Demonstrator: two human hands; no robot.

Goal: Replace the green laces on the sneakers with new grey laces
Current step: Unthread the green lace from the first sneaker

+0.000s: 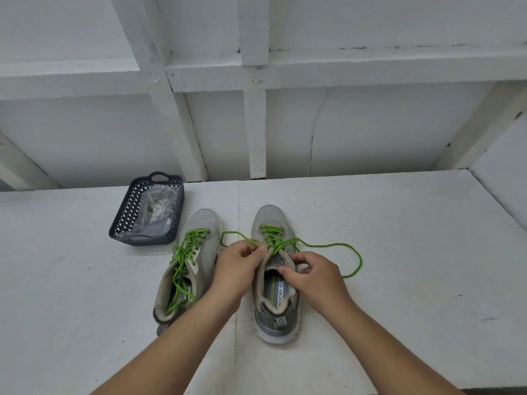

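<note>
Unlacing has only begun: the left hand point(238, 262) pinches the green lace point(328, 246) at the top eyelets of the right sneaker point(273, 280), and the right hand point(316, 276) curls its grip on that shoe's collar. The left sneaker point(188, 263) is fully laced in green. Count on the white surface point(413, 266): two sneakers, two green laces, one basket point(148, 212) holding a clear packet point(156, 212), presumably the grey laces.

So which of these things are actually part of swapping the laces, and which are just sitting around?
Part of the job:
- right sneaker, its green lace pinched by the left hand and right hand
- left sneaker, green lace loose
- dark basket holding a clear packet, probably the grey laces

Lying about:
- only the white table itself
</note>
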